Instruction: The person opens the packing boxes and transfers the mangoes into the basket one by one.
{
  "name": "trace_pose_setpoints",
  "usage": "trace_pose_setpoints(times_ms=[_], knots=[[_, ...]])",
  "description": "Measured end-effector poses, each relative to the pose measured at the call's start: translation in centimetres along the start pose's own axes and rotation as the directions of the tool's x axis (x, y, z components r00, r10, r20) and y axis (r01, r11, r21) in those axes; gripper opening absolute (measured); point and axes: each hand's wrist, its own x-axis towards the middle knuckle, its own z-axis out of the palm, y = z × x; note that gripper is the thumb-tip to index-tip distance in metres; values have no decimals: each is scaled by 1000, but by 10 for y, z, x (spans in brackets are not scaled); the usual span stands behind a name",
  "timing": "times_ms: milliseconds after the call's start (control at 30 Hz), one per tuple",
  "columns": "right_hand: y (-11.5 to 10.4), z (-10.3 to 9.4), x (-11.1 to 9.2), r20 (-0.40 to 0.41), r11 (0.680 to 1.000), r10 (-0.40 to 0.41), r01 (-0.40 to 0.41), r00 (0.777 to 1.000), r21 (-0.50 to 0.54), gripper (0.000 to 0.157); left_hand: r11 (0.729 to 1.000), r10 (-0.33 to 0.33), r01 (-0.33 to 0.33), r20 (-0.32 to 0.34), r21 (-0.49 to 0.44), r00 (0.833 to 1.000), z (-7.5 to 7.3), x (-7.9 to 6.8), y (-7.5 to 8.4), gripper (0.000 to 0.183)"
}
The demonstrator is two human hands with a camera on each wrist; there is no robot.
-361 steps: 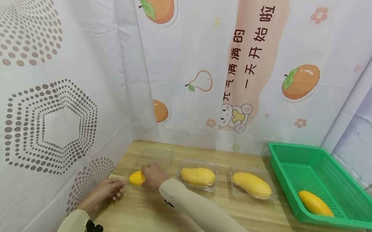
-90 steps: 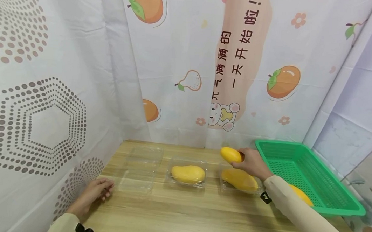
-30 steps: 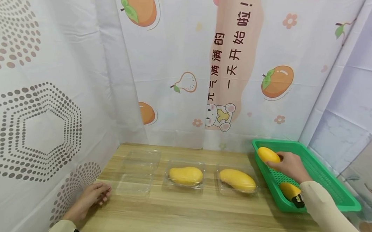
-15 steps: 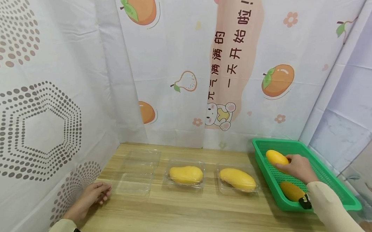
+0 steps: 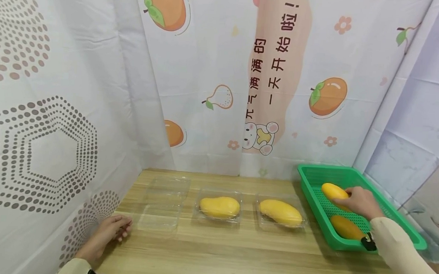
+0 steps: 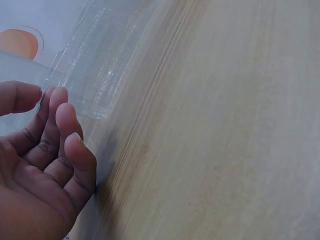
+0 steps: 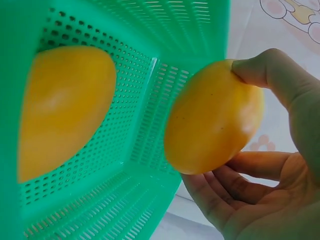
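My right hand grips a yellow mango between thumb and fingers, low within the green basket. In the right wrist view the thumb presses one side of that mango and the fingers curl under the other. A second mango lies in the basket near its front wall. At the left, my left hand rests by the table edge, fingers loosely curled. Just beyond its fingertips lies a clear plastic clamshell box with its lid folded back; in the left wrist view its rim passes close behind the fingertips.
Two clear boxes with a mango in each, the middle one and the right one, stand in a row on the wooden table. Printed curtains hang behind and at the left. A marbled sheet borders the right.
My right hand carried the mango from the left box over to the basket, then lowered it inside, moving right. The left box now holds nothing. My left hand has stayed nearly still in recent frames.
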Motion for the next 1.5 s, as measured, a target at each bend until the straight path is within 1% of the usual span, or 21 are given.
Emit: trace_pose_setpoints(times_ms=[67, 267, 400, 533, 767, 933, 1033, 1200, 1267, 1500], knots=[[3, -1, -3, 12, 1000, 0, 0, 1000, 5, 59, 1000, -3, 3, 2, -1, 1000, 0, 0, 0, 35], [13, -2, -11, 19, 1000, -6, 6, 1000, -22, 42, 1000, 0, 1, 10, -6, 1000, 1, -1, 1, 35], [19, -3, -18, 42, 1000, 2, -1, 999, -26, 39, 1000, 5, -4, 38, -22, 999, -1, -2, 2, 36], [28, -4, -25, 60, 999, 24, -22, 998, -31, 40, 999, 9, -7, 56, -35, 998, -1, -2, 2, 37], [43, -4, -34, 72, 998, 67, -65, 995, -19, 42, 999, 8, -6, 40, -44, 999, -1, -1, -1, 38], [47, -4, -38, 77, 997, 81, -81, 994, -8, 44, 999, 2, 0, 35, -53, 999, -1, -2, 0, 36], [50, -4, -40, 71, 996, 87, -86, 994, -15, 44, 999, 8, -6, 43, -47, 999, 0, -2, 0, 37], [54, -4, -42, 68, 996, 89, -87, 994, -32, 46, 1000, 15, -14, 34, -20, 999, 0, -3, 0, 36], [55, -4, -43, 72, 995, 96, -93, 993, -41, 46, 1000, 22, -22, 40, -9, 999, 0, -3, 0, 37], [61, -3, -46, 89, 991, 130, -129, 987, -25, 48, 999, 22, -21, 55, -29, 998, -1, -2, -1, 38]])
